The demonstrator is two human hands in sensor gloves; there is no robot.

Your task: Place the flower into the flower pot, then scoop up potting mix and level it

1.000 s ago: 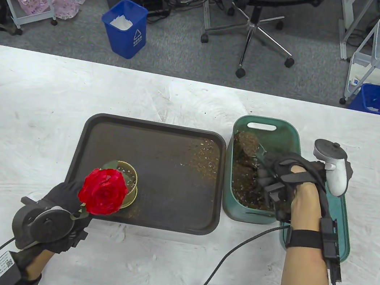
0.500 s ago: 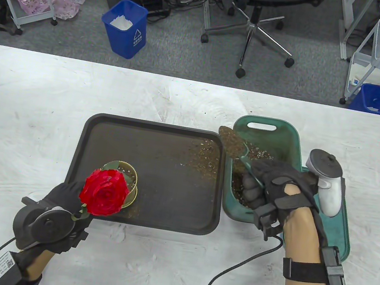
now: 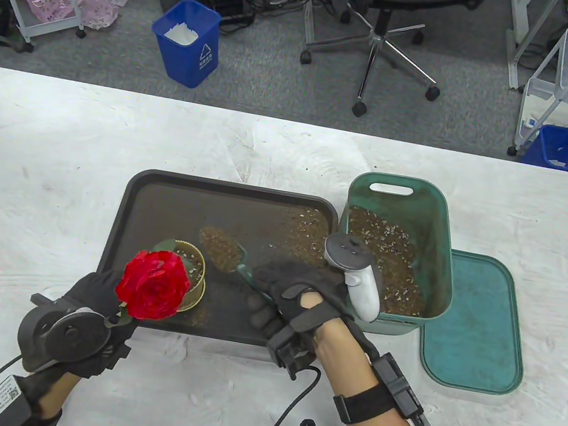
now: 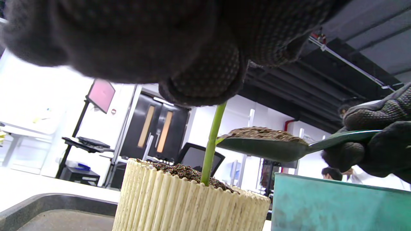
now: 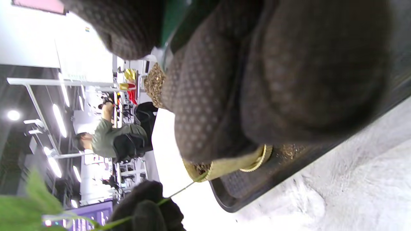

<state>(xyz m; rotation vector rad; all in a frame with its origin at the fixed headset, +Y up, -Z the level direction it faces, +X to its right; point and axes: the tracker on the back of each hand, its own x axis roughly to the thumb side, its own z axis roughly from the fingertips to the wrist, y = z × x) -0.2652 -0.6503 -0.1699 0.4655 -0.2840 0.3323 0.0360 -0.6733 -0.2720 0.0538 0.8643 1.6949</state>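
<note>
A red flower (image 3: pixel 155 285) stands in the ribbed cream flower pot (image 3: pixel 194 275) at the front left of the dark tray (image 3: pixel 243 321). My left hand (image 3: pixel 101 301) pinches its green stem (image 4: pixel 212 144) above the pot (image 4: pixel 189 205), which holds some potting mix. My right hand (image 3: pixel 291 297) grips the handle of a green scoop (image 3: pixel 232 256) heaped with mix, held just right of the pot. In the left wrist view the scoop (image 4: pixel 263 147) hovers level beside the stem. The green bin (image 3: pixel 426 216) of potting mix stands right of the tray.
The bin's green lid (image 3: pixel 478 324) lies on the table to the bin's right. Loose mix is scattered on the tray's right part. A cable from my right wrist loops over the table's front edge. Chairs, carts and blue waste bins stand on the floor beyond.
My right hand lifted the filled scoop out of the green bin and carried it left over the tray to beside the pot. My left hand kept holding the flower in place.
</note>
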